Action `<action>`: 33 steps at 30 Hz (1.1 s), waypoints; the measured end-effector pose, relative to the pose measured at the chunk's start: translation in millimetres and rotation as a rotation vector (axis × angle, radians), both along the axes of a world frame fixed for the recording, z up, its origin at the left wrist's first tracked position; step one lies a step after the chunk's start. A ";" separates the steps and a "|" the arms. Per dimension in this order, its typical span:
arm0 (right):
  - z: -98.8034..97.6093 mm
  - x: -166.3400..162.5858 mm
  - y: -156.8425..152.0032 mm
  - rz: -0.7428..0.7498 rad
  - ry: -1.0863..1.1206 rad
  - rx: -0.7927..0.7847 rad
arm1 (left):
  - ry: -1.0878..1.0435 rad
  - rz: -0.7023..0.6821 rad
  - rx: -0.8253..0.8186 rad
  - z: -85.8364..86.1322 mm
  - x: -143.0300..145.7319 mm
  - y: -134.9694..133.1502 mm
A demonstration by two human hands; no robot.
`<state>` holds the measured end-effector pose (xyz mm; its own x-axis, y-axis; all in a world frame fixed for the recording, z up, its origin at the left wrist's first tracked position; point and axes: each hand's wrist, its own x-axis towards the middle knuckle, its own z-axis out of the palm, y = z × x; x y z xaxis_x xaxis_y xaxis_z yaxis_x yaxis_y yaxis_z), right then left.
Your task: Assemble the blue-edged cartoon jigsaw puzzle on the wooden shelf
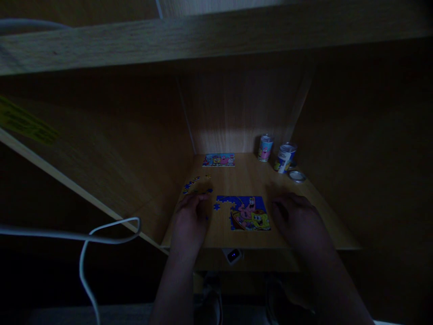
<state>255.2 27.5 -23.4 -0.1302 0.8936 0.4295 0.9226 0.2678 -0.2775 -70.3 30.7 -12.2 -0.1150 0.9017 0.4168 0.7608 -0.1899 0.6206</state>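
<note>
A partly assembled jigsaw puzzle (250, 214) with cartoon figures on blue lies near the shelf's front edge. Its upper left side is an open, ragged gap. My left hand (190, 219) rests left of it, thumb apart from the bent fingers, close to loose puzzle pieces (187, 185). One blue puzzle piece (216, 206) lies by itself between that hand and the puzzle. Just right of the puzzle, my right hand (299, 216) has its fingers curled in toward the thumb. Whatever is between those fingertips is too dark to make out.
A second, rectangular cartoon picture (218, 160) lies at the back left. Two printed cans (265, 148) stand at the back right, with a round metal lid (297, 176) nearby. Wooden walls and an upper board (216, 38) enclose the shelf. White cable (111, 239) hangs at left.
</note>
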 end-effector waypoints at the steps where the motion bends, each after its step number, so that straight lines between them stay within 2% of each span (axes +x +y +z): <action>1: -0.2 -0.2 0.0 -0.007 -0.001 -0.003 | 0.024 -0.023 -0.005 -0.2 1.4 0.0; 5: 0.1 -1.5 -0.6 -0.031 -0.010 -0.010 | 0.129 -0.166 -0.010 0.9 7.3 -1.6; 7: 0.3 -1.7 -0.7 -0.029 -0.019 -0.011 | 0.166 -0.185 -0.013 2.9 10.0 -3.2; 14: -1.3 -0.2 0.2 -0.019 -0.015 -0.002 | 0.216 -0.142 -0.010 9.9 17.2 -6.5; 19: -1.5 -0.8 -0.6 -0.025 -0.008 0.002 | 0.166 -0.119 -0.029 6.2 15.1 -4.2; 25: -0.1 -1.7 -1.2 -0.032 -0.015 0.010 | 0.098 -0.014 -0.002 4.5 9.1 -2.7; 33: 0.4 -0.8 -0.8 -0.019 -0.016 -0.016 | 0.093 -0.056 -0.038 9.8 6.8 -2.9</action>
